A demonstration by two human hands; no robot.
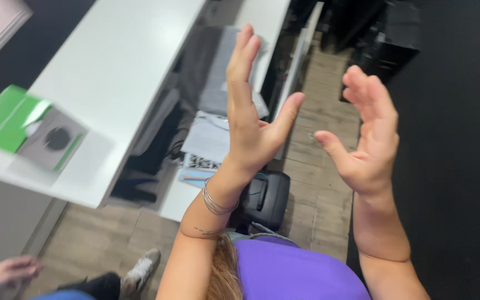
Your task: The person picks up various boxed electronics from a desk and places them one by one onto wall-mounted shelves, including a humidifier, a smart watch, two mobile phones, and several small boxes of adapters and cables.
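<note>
A wood-plank floor (320,194) runs below you, with a long white table (112,72) on the left and a dark wall on the right. Your left hand (251,119) is raised in the air with its fingers straight up and thumb spread, palm facing right, holding nothing; thin silver bangles (216,201) circle its wrist. Your right hand (370,136) is lifted across from it, fingers loosely spread and slightly curled, palm turned toward the left hand, also empty; the two palms face each other with a clear gap between them. Below the left wrist, on the floor, sits a black bag (265,197). On the near end of the table lies a blurred green and grey packet (29,130). Folded grey clothes and papers (212,119) lie piled beside the table, behind your left hand. At the lower left corner, another person's hand (6,273) and a white shoe (143,269) show.
</note>
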